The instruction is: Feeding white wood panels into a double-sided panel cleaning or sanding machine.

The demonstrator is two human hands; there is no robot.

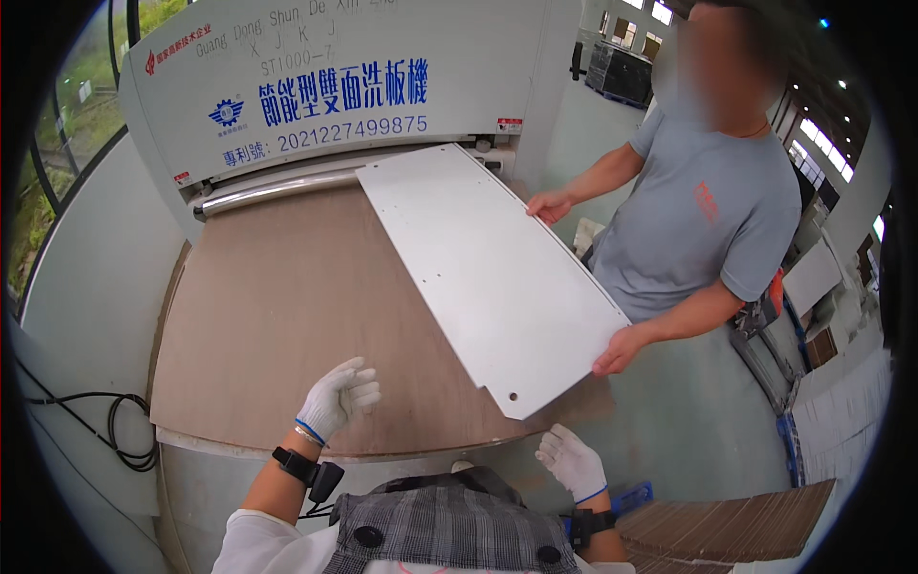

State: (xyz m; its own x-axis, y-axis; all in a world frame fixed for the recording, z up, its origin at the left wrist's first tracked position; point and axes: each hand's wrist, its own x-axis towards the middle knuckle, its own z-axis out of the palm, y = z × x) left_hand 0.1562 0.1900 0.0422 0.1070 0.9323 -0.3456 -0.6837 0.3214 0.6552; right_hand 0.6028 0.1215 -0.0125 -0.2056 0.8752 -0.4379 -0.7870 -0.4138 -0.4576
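Note:
A long white panel [478, 268] with small holes and notched corners lies slanting over the brown table [277, 316]. A co-worker in a grey shirt holds its right edge, with one hand [550, 207] toward the far end and the other hand [623, 349] at the near corner. My left hand [339, 397], in a white glove, hovers over the table's near part, left of the panel, fingers apart and holding nothing. My gloved right hand [571, 463] is just beyond the near table edge, below the panel's near corner and apart from it, fingers loosely bent with nothing in them.
A large white machine [335, 86] with a metal roller [287, 191] stands at the table's far end. Black cable [124, 430] hangs coiled at the left. Stacked brown sheets [727, 526] are at the lower right. The co-worker [688, 210] stands along the right side.

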